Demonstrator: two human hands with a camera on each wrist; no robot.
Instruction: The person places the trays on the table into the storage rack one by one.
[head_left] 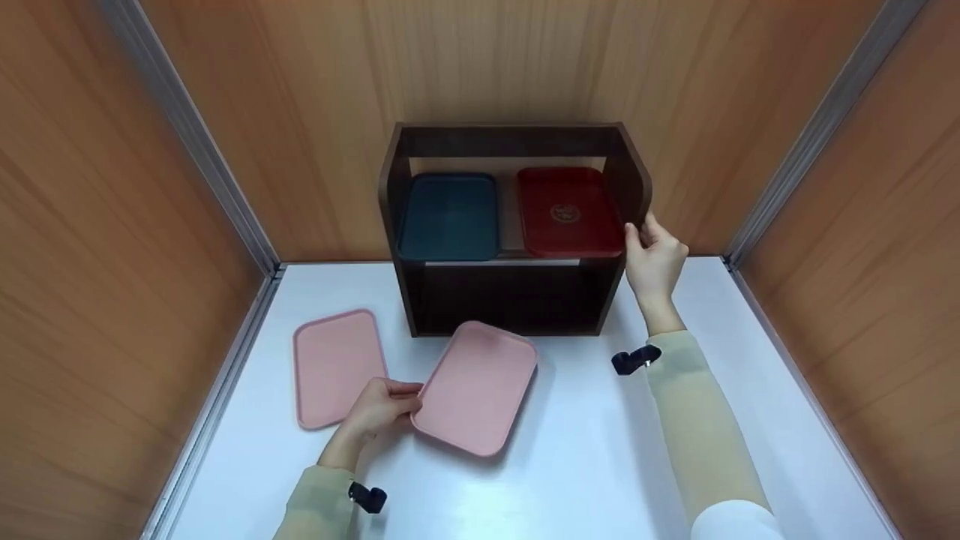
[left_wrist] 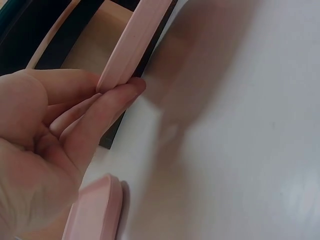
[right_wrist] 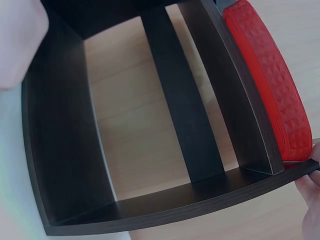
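Left hand (head_left: 379, 409) pinching the pink tray's (head_left: 476, 388) edge (tilted), right hand (head_left: 655, 255) fingertips on red tray (head_left: 568, 210).

Both arms are covered by long sleeves in a pale beige, slightly greenish fabric. The left sleeve (head_left: 319, 504) enters the head view at about 7 o'clock and ends at the wrist in a plain cuff. The right sleeve (head_left: 701, 435) enters at about 5 o'clock; a white patch of fabric (head_left: 735, 523) shows at its lower end near the frame edge. Each wrist carries a black strap: the left strap (head_left: 367, 496) sits at the cuff on the side facing 3 o'clock, and the right strap (head_left: 636, 358) projects from the cuff toward 9 o'clock. The left hand (head_left: 379, 409) and right hand (head_left: 655, 257) are bare, with no gloves or rings visible.
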